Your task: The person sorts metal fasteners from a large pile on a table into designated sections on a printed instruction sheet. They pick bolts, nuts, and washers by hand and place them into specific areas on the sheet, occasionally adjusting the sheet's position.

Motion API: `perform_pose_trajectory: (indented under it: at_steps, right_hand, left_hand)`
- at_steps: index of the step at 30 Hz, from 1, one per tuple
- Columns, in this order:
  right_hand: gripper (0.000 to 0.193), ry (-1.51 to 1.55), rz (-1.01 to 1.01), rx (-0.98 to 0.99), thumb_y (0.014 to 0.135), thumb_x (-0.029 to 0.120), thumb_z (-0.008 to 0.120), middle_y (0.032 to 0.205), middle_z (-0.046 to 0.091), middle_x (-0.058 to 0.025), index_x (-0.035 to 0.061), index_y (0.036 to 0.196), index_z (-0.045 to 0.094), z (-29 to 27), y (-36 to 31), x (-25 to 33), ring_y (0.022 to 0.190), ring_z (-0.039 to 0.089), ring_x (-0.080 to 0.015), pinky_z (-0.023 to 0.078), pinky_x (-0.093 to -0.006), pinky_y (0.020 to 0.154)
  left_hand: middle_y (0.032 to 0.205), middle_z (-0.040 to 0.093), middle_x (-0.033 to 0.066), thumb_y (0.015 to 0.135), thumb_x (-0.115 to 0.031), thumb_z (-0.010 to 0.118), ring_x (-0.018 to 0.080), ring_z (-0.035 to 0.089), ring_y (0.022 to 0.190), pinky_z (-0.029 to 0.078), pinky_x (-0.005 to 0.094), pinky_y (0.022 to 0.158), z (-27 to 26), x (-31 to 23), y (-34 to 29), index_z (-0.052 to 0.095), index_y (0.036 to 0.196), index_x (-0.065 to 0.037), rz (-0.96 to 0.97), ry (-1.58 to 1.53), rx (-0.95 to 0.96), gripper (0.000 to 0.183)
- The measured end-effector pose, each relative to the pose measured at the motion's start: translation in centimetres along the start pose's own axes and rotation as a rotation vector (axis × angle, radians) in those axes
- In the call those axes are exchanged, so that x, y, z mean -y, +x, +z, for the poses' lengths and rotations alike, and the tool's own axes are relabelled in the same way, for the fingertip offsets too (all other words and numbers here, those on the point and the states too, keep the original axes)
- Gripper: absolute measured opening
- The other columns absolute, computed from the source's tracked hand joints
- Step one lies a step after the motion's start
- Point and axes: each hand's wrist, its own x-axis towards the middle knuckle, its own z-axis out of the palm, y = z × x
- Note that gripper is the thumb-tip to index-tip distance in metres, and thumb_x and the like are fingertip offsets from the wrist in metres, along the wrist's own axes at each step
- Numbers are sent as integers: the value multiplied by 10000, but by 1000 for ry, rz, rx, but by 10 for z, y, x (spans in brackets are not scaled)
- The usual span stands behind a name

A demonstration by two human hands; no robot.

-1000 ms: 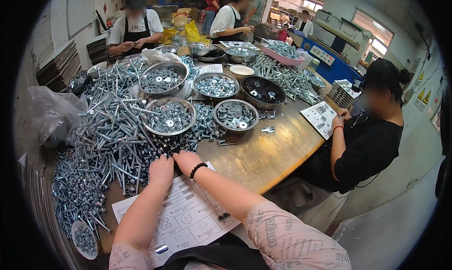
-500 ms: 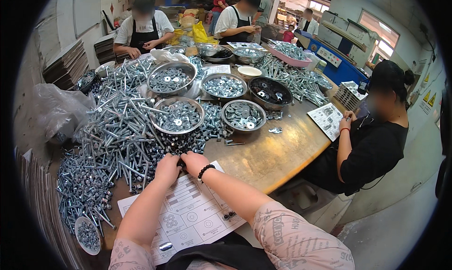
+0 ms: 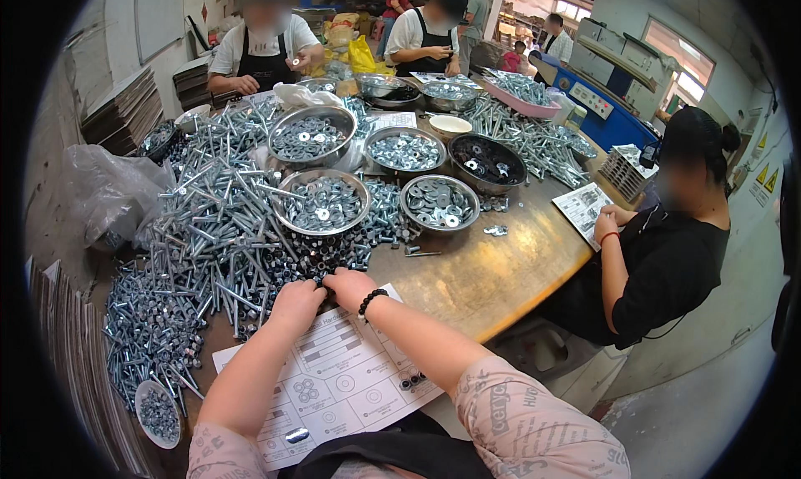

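Observation:
Both my hands meet at the near edge of a heap of dark-topped nuts [image 3: 288, 270], above a printed hardware sheet [image 3: 355, 408]. My left hand [image 3: 298, 300] has its fingers curled in toward the right one. Beside it my right hand [image 3: 349, 287], with a black bead bracelet on the wrist, is bent at the fingers, tips down among the nuts. Whatever lies between the fingertips is too small and hidden to make out. Several dark nuts [image 3: 412, 380] sit in a row on the sheet's right side. A shiny metal piece [image 3: 296, 435] rests near its lower edge.
A large pile of bolts [image 3: 221, 229] spreads to the left. Steel bowls of washers [image 3: 321, 204] [image 3: 438, 204] stand beyond my hands, near a dark bowl [image 3: 486, 163]. A small white bowl [image 3: 158, 414] holds small hardware at lower left. Co-workers sit at right and across.
My hands stay at the nut heap, with the fingers shifting slightly. The view has moved a little. The co-worker at far left has raised a hand holding a washer.

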Motion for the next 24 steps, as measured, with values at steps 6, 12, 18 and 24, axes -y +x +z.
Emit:
perform_pose_trajectory:
  at_steps: [6, 12, 18, 24]
  right_hand:
    - [158, -88, 27, 30, 748, 102, 551, 931, 554, -145, 94, 903, 583, -7, 1, -8, 882, 573, -313, 479, -391, 744]
    - [143, -136, -50, -5, 711, 133, 565, 863, 590, -139, 126, 837, 633, -9, 4, -10, 839, 588, -306, 489, -398, 717]
    - [221, 228, -17, -188, 732, 149, 586, 918, 617, -113, 83, 940, 618, -38, -25, -9, 836, 589, -278, 474, -370, 731]
    - [207, 378, -50, -66, 722, 82, 632, 804, 566, -87, 21, 916, 594, -62, -112, -22, 703, 566, -192, 467, -295, 630]
  left_hand:
    - [753, 554, 82, 711, -115, 541, 260, 567, 773, 462, 368, 689, 7, 1, -1, 592, 747, -78, -9, 58, -28, 72]
    - [759, 566, 82, 711, -113, 519, 264, 577, 752, 469, 370, 664, 12, 9, 1, 598, 705, -84, 24, 111, -64, 85]
    - [849, 559, 96, 721, -153, 628, 274, 565, 808, 460, 353, 712, -8, 0, -13, 614, 940, -84, -234, -362, -201, 230]
    - [890, 562, 93, 730, -130, 638, 245, 574, 790, 464, 316, 725, -22, -53, -25, 604, 994, -72, -211, -668, -32, 273]
